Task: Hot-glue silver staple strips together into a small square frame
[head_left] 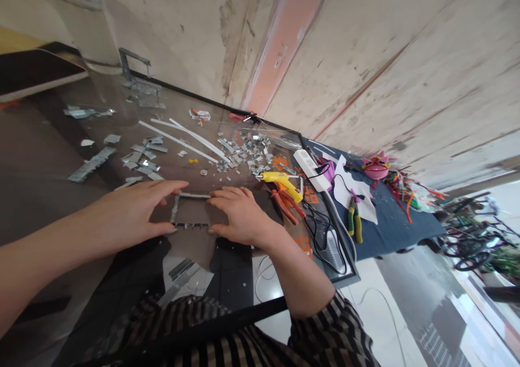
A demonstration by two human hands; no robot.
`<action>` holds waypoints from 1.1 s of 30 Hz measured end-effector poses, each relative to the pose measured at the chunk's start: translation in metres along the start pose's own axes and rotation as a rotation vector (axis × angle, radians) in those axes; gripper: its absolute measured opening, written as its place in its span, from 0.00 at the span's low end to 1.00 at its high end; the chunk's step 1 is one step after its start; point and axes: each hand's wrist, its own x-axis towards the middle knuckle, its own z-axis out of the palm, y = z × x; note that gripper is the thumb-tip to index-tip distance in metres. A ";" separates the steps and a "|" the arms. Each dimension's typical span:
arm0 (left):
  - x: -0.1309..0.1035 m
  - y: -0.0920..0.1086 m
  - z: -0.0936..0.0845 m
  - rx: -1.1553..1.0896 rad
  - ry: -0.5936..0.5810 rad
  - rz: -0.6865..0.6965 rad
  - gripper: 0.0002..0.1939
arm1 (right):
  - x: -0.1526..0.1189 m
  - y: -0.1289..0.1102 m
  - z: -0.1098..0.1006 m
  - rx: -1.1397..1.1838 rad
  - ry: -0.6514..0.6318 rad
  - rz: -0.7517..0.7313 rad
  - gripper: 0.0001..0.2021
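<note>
A small rectangular frame (194, 225) of thin greyish strips lies on the dark glossy tabletop. My left hand (140, 210) is at its left end, with the thumb by the near corner, a finger by the far corner and the index finger stretched past it. At the other end, my right hand (239, 215) curves around the frame, thumb near and fingers far, hiding its right side. Beyond the hands are cut silvery pieces (254, 153) and white glue sticks (182, 142). A yellow glue gun (282, 184) and red-handled pliers (287, 204) lie right of my right hand.
A white power strip (312, 171) and black cables (319, 229) lie along the table's right side. Green-handled pliers (355, 221) rest on a blue-covered surface (390, 231) beyond. At the far left stand a clear container (87, 25) and a dark flat device (36, 74). A wall (182, 36) borders the back.
</note>
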 end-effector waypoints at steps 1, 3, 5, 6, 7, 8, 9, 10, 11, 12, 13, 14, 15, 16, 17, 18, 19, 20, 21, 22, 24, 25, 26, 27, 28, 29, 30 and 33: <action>0.000 0.000 0.000 0.002 0.003 -0.001 0.39 | 0.000 0.000 0.000 0.002 -0.001 0.002 0.26; 0.000 0.000 0.000 -0.003 0.000 -0.004 0.39 | 0.000 0.000 0.000 0.005 -0.001 0.002 0.25; 0.000 0.001 0.000 -0.010 -0.009 -0.015 0.39 | 0.000 -0.001 0.000 0.005 -0.003 0.001 0.25; 0.000 0.002 -0.001 -0.011 -0.012 -0.018 0.39 | 0.000 -0.001 -0.001 0.005 -0.004 0.000 0.25; -0.001 0.002 -0.001 -0.010 -0.015 -0.016 0.39 | 0.000 -0.001 -0.001 0.006 -0.003 -0.001 0.25; -0.001 0.003 -0.001 -0.007 -0.012 -0.013 0.39 | 0.001 -0.001 -0.001 0.006 -0.003 -0.001 0.26; -0.001 0.003 -0.001 -0.003 -0.008 -0.014 0.39 | 0.001 0.000 -0.001 0.007 -0.004 -0.001 0.26; -0.001 0.003 -0.001 0.000 -0.005 -0.017 0.39 | 0.001 0.000 -0.001 0.007 -0.005 0.000 0.26; -0.001 0.004 -0.001 0.000 -0.007 -0.021 0.39 | 0.001 0.000 -0.001 0.008 -0.007 0.000 0.26; -0.001 0.004 -0.001 -0.002 -0.008 -0.030 0.40 | 0.001 0.000 -0.001 0.008 -0.009 0.000 0.26; -0.001 0.005 -0.001 -0.004 -0.010 -0.039 0.40 | 0.001 0.000 -0.001 0.008 -0.010 -0.001 0.26; -0.001 0.005 -0.002 -0.008 -0.013 -0.042 0.40 | 0.001 0.000 -0.001 0.008 -0.008 -0.002 0.26; -0.001 0.005 -0.002 -0.010 -0.021 -0.038 0.40 | 0.001 0.000 -0.001 0.007 -0.006 -0.006 0.26; -0.001 0.005 -0.002 -0.011 -0.024 -0.030 0.40 | 0.000 0.000 -0.001 0.006 -0.002 -0.009 0.26; -0.001 0.005 -0.002 -0.009 -0.024 -0.025 0.40 | 0.000 0.000 -0.001 0.005 0.001 -0.011 0.26; -0.001 0.004 -0.001 -0.005 -0.022 -0.021 0.40 | 0.000 0.000 -0.001 0.004 0.003 -0.012 0.26; -0.001 0.004 -0.001 -0.001 -0.019 -0.017 0.40 | 0.000 -0.001 -0.001 0.003 0.003 -0.011 0.26; -0.001 0.003 0.000 0.004 -0.015 -0.016 0.40 | 0.000 -0.001 -0.001 0.003 0.003 -0.010 0.26; 0.000 0.002 0.001 0.008 -0.011 -0.014 0.39 | 0.000 -0.001 -0.001 0.003 0.002 -0.008 0.26; 0.000 0.001 0.002 0.011 -0.007 -0.012 0.39 | 0.000 -0.001 -0.001 0.002 0.001 -0.006 0.26; 0.000 -0.001 0.003 0.015 -0.002 -0.003 0.39 | 0.000 -0.001 -0.002 0.003 -0.006 -0.004 0.26; 0.000 -0.002 0.003 0.016 0.003 0.000 0.39 | 0.000 -0.001 -0.002 0.003 -0.010 -0.002 0.25; 0.000 -0.002 0.004 0.016 0.009 0.002 0.39 | 0.000 -0.001 -0.002 0.004 -0.014 0.002 0.25; 0.000 -0.003 0.004 0.014 0.011 0.005 0.39 | 0.000 -0.001 -0.002 0.004 -0.016 0.005 0.25; 0.000 -0.003 0.004 0.013 0.012 0.010 0.39 | 0.000 -0.001 -0.002 0.005 -0.015 0.006 0.25; 0.000 -0.004 0.005 0.012 0.011 0.016 0.39 | 0.000 -0.001 -0.002 0.006 -0.013 0.005 0.25; 0.000 -0.004 0.005 0.011 0.014 0.020 0.39 | 0.000 -0.001 -0.002 0.007 -0.009 0.003 0.25; 0.000 -0.006 0.006 0.011 0.018 0.011 0.39 | 0.000 0.000 -0.001 0.007 0.001 -0.006 0.25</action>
